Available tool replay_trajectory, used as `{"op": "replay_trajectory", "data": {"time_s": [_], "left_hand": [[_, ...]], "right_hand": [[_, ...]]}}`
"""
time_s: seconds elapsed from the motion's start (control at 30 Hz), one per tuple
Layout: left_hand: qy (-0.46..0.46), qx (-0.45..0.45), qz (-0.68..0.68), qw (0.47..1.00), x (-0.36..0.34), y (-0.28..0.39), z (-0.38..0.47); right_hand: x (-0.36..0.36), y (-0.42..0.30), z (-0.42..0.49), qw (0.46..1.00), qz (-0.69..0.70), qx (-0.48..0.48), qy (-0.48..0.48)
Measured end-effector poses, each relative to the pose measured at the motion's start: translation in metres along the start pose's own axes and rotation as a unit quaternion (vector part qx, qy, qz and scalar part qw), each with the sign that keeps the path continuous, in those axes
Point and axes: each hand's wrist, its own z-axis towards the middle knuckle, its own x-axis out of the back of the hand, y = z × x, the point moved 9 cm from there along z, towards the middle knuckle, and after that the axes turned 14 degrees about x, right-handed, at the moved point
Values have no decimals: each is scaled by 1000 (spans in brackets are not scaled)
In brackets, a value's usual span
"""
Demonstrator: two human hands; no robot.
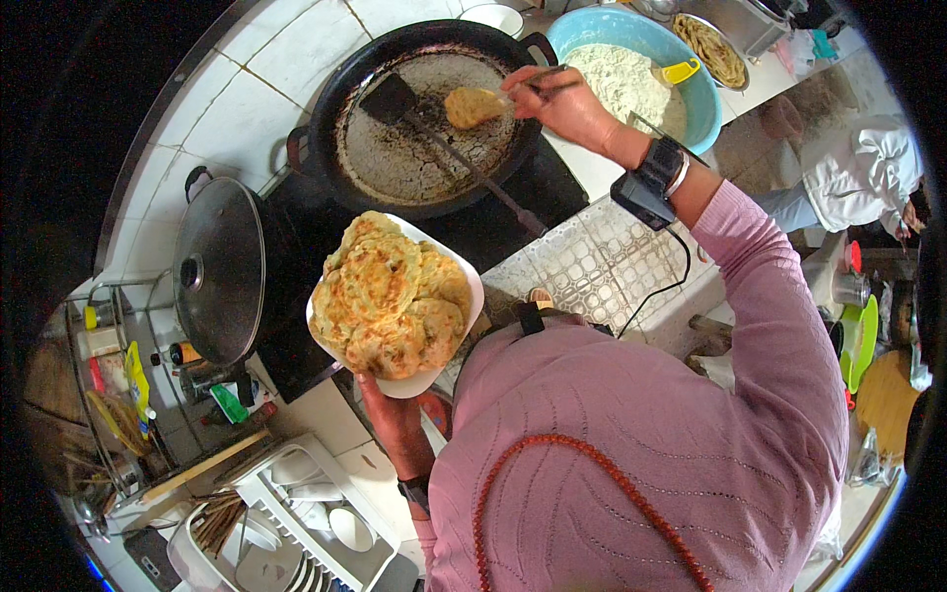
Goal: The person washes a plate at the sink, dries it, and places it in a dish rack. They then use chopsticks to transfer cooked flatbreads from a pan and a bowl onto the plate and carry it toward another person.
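Observation:
My left hand holds a white plate from below, heaped with browned flatbreads. Over a large black pan, my right hand grips thin dark utensils, perhaps chopsticks; a small piece of browned flatbread hangs at its fingertips. How the piece is held is not clear. A black spatula lies in the pan, its long handle reaching across the near rim. The pan's inside has a pale, cracked-looking coating.
A blue basin of flour with a yellow scoop and a bowl of dough coils stand right of the pan. A glass lid leans at the left, above a dish rack. Another person is at far right.

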Motion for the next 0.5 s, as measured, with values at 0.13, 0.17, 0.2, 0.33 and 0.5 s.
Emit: {"op": "replay_trajectory", "data": {"time_s": [0.13,0.17,0.2,0.33,0.5], "left_hand": [[-32,-6,-8,999,1,0,3],[-37,-5,-14,999,2,-1,5],[-33,-7,-13,999,4,-2,5],[-33,-23,-12,999,6,-2,4],[-37,-8,-41,998,3,-2,1]], "right_hand": [[-9,-22,-3,994,-44,99,13],[-9,-8,-3,999,4,24,25],[-7,-4,-4,997,65,6,37],[20,25,1,972,174,-126,97],[43,20,13,950,262,-125,116]]}}
